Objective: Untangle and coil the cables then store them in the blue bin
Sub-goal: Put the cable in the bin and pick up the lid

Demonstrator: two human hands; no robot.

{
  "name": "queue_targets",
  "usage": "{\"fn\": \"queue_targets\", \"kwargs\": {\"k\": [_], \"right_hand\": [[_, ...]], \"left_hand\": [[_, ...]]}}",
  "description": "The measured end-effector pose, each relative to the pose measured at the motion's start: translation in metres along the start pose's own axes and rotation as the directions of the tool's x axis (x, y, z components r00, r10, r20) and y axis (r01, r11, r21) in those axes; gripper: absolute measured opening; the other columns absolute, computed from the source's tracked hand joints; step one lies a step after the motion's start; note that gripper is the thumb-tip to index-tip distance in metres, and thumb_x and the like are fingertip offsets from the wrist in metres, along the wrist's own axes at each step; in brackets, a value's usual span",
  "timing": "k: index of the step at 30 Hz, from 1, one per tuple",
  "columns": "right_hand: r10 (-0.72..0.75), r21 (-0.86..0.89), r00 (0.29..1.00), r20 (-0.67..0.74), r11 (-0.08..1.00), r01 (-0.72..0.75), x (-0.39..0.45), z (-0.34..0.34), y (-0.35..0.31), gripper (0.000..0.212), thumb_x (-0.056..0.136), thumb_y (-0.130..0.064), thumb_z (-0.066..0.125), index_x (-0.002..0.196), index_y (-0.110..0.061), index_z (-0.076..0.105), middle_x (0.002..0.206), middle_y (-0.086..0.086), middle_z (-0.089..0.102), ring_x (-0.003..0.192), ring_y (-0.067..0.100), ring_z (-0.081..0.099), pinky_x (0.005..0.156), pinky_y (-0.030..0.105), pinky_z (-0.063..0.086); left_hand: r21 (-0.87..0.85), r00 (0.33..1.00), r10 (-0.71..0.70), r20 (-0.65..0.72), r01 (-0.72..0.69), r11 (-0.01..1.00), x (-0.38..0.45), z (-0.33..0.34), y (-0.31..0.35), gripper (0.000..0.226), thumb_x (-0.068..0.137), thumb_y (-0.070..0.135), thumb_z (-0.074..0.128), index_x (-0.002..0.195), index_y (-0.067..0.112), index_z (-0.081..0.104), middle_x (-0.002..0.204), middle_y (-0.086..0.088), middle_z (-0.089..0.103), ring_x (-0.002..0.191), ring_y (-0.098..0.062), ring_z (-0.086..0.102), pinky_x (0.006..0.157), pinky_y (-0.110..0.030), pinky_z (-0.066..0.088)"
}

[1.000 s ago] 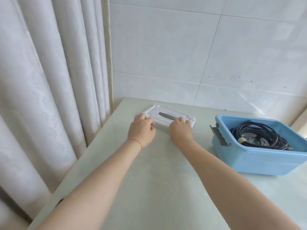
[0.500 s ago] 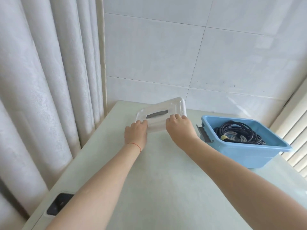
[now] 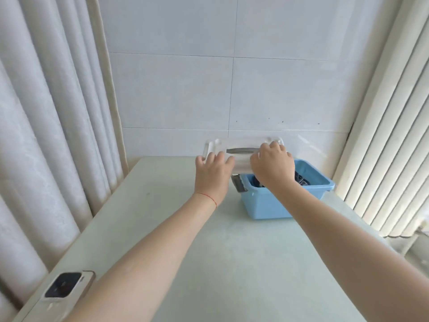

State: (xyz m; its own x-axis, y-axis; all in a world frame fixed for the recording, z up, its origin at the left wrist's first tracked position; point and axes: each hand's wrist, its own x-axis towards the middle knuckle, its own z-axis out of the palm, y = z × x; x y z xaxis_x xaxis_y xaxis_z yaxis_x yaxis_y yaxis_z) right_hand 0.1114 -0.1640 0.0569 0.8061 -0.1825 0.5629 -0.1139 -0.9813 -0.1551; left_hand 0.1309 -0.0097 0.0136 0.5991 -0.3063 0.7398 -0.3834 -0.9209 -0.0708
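I hold a clear lid up off the table, my left hand gripping its left end and my right hand its right end, just above the blue bin. Dark cables lie inside. A phone rests at the near left edge.

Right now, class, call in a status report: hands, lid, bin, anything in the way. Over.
Left hand and right hand both grip the clear lid, held above the table. Blue bin open, cables inside. Nothing in the way.
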Motion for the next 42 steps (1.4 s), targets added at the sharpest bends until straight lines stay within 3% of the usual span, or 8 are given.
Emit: {"fn": "queue_targets", "kwargs": {"k": [8,13,18,30,36,38,40,42], "right_hand": [[0.295,-0.037,0.91,0.292,0.954,-0.297,-0.004,0.003,0.112,0.041,0.091,-0.019,0.033,0.126,-0.019,0.054,0.132,0.007,0.051,0.126,0.029,0.041,0.104,0.047,0.028],[0.306,0.155,0.913,0.27,0.922,-0.355,-0.003,0.008,0.138,0.042,0.095,-0.026,0.04,0.134,-0.017,0.049,0.134,0.012,0.045,0.128,0.032,0.04,0.105,0.044,0.028],[0.45,0.2,0.829,0.333,0.825,-0.528,0.002,0.014,0.147,0.059,0.094,-0.041,0.044,0.138,-0.003,0.041,0.137,0.02,0.047,0.131,0.037,0.04,0.106,0.04,0.034],[0.455,0.112,0.825,0.335,0.85,-0.514,0.007,0.019,0.094,0.034,0.094,-0.022,0.039,0.119,-0.009,0.057,0.125,0.012,0.058,0.124,0.035,0.041,0.098,0.04,0.031],[0.251,0.315,0.933,0.258,0.891,-0.327,-0.009,0.04,0.006,0.039,0.089,-0.007,0.043,0.127,-0.007,0.052,0.128,0.016,0.049,0.121,0.035,0.042,0.1,0.037,0.033],[0.185,0.451,0.969,0.163,0.86,-0.24,-0.012,0.046,-0.01,0.048,0.086,-0.004,0.046,0.134,-0.008,0.045,0.13,0.016,0.041,0.118,0.035,0.043,0.1,0.037,0.034],[0.306,0.542,0.933,0.19,0.76,-0.36,-0.012,0.051,-0.01,0.05,0.086,-0.014,0.054,0.134,-0.007,0.042,0.127,0.014,0.04,0.115,0.034,0.047,0.096,0.036,0.039],[0.479,0.61,0.747,0.461,0.439,-0.659,-0.013,0.051,-0.002,0.051,0.083,-0.033,0.064,0.126,-0.009,0.048,0.114,0.008,0.048,0.102,0.029,0.055,0.081,0.034,0.047]], "left_hand": [[-0.279,0.915,0.128,0.383,-0.018,0.96,0.026,-0.006,0.106,0.03,0.093,0.051,0.057,0.103,0.025,0.065,0.106,-0.001,0.055,0.115,-0.024,0.047,0.108,-0.049,0.028],[-0.275,0.92,-0.168,0.355,0.274,0.922,0.031,0.002,0.104,0.022,0.097,0.032,0.049,0.106,0.018,0.064,0.114,-0.007,0.05,0.118,-0.029,0.042,0.092,-0.038,0.038],[-0.221,0.579,-0.513,0.633,0.771,0.597,0.035,0.008,0.097,0.054,0.091,0.041,0.054,0.131,0.007,0.042,0.132,-0.014,0.048,0.129,-0.032,0.034,0.089,-0.037,0.037],[-0.208,0.482,-0.654,0.583,0.866,0.454,0.02,0.001,0.035,0.043,0.09,0.02,0.057,0.129,0.012,0.041,0.128,-0.013,0.053,0.128,-0.031,0.035,0.097,-0.04,0.038],[-0.351,0.496,-0.747,0.442,0.862,0.365,-0.003,-0.004,-0.044,0.04,0.093,0.01,0.045,0.133,0.008,0.043,0.128,-0.018,0.055,0.127,-0.033,0.034,0.092,-0.037,0.037],[-0.431,0.44,-0.791,0.426,0.867,0.25,-0.009,-0.001,-0.066,0.049,0.091,0.014,0.05,0.139,0.01,0.042,0.135,-0.016,0.048,0.128,-0.033,0.037,0.098,-0.037,0.037],[-0.504,0.269,-0.781,0.563,0.861,-0.067,-0.017,0.008,-0.076,0.063,0.076,0.027,0.067,0.134,0.01,0.048,0.131,-0.013,0.052,0.118,-0.031,0.052,0.095,-0.036,0.044],[-0.521,0.172,-0.665,0.726,0.77,-0.369,-0.023,0.009,-0.073,0.057,0.055,0.036,0.071,0.106,0.014,0.061,0.107,-0.006,0.062,0.09,-0.026,0.062,0.083,-0.032,0.049]]}}
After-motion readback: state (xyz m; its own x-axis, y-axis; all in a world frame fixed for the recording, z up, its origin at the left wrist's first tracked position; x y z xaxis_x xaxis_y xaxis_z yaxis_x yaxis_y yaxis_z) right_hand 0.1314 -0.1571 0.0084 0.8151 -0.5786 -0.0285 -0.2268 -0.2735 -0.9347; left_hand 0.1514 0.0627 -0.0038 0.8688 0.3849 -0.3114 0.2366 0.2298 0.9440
